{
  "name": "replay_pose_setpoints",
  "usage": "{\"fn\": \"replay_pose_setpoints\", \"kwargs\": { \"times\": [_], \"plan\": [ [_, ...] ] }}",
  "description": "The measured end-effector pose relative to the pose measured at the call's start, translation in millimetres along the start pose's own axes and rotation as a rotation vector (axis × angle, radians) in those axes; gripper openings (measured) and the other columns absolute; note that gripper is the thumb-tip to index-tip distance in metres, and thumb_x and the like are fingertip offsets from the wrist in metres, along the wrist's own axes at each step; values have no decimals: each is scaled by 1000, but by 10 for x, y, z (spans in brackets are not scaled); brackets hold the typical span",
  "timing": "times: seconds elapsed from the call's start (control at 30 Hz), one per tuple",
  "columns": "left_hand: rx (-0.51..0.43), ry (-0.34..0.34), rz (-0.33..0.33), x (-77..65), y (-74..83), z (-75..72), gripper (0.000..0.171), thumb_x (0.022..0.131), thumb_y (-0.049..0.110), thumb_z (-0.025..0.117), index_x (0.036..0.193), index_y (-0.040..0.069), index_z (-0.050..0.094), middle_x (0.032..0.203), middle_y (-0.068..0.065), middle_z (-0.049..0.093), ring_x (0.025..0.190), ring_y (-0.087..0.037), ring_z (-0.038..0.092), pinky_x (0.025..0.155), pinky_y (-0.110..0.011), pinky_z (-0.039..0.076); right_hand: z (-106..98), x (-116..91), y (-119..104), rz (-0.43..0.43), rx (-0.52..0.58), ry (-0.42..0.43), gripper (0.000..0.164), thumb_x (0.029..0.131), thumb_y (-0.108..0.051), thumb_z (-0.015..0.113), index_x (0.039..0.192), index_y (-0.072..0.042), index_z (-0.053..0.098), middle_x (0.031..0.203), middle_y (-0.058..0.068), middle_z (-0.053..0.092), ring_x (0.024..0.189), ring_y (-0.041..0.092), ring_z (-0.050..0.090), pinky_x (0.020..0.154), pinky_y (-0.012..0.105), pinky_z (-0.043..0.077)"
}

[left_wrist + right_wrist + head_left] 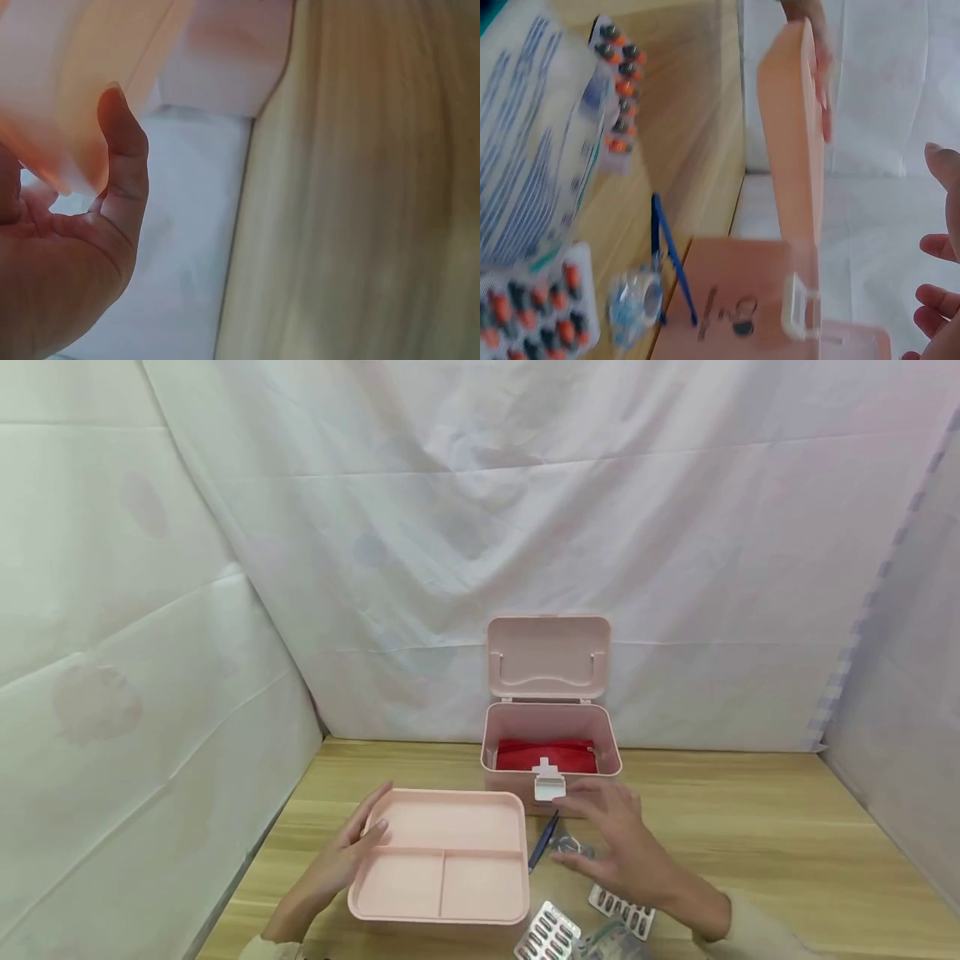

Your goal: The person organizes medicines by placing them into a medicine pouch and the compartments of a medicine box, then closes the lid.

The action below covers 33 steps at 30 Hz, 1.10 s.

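Observation:
My left hand (341, 860) grips the left rim of a pink divided tray (446, 822), thumb over the edge and fingers behind it. The tray has one long compartment and two smaller ones; in the right wrist view it is raised off the table. My right hand (618, 839) hovers with thumb and fingers spread, nothing between them, in front of a pink box (495, 785). The box's lid (551, 647) stands up, and a red pouch (543, 753) lies inside. Below my right hand are blue tweezers (671, 255) and a small clear packet (634, 304).
Two blister packs of capsules (547, 935) (619, 94) lie on the wooden table (750, 827) near its front. Beside them is a clear plastic bag with blue print (532, 150). White cloth (420, 543) hangs behind and at both sides.

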<state>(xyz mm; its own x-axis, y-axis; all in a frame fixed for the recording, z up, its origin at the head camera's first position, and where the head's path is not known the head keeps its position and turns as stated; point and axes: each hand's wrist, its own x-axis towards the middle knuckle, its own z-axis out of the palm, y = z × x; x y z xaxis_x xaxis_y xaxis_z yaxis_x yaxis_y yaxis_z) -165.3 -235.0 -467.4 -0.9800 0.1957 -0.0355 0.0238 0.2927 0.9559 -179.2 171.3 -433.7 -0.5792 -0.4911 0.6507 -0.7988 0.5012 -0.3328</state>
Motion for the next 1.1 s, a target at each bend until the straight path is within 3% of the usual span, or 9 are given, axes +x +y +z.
{"fn": "replay_pose_setpoints", "kwargs": {
  "times": [0.13,0.4,0.63,0.9,1.1],
  "plan": [
    [30,11,-16,-21,-89,-56,53,105,31,47,154,41,27,166,-1,10,150,-35,4,114,-67,15,-135,-89,188,146,23,-36,57,76,-28,86,128,-18,64,128,3,55,120,26,45,95,54,29],
    [66,-1,-59,39,-225,-91,53,105,32,47,154,41,28,166,-4,11,151,-37,3,114,-67,6,-285,-288,508,340,3,-75,36,88,-26,76,121,-13,68,118,1,61,112,24,54,85,53,48],
    [77,-28,-70,121,-347,-87,54,105,33,47,155,39,27,166,-7,12,150,-37,5,114,-68,5,-312,-420,710,415,12,-84,20,91,-22,73,110,-16,71,102,-9,60,94,14,56,74,31,50],
    [75,-44,-71,205,-389,-25,55,105,30,47,156,34,27,166,-10,10,150,-38,4,114,-67,5,-323,-527,881,557,76,-176,24,92,-28,71,112,-14,69,105,0,64,92,18,55,70,26,48],
    [65,-37,-73,250,-389,37,54,105,29,48,155,38,29,165,-9,14,150,-36,7,115,-66,6,-323,-589,984,653,97,-231,31,93,-32,70,113,-9,68,108,6,65,94,18,56,72,29,49]
  ]
}}
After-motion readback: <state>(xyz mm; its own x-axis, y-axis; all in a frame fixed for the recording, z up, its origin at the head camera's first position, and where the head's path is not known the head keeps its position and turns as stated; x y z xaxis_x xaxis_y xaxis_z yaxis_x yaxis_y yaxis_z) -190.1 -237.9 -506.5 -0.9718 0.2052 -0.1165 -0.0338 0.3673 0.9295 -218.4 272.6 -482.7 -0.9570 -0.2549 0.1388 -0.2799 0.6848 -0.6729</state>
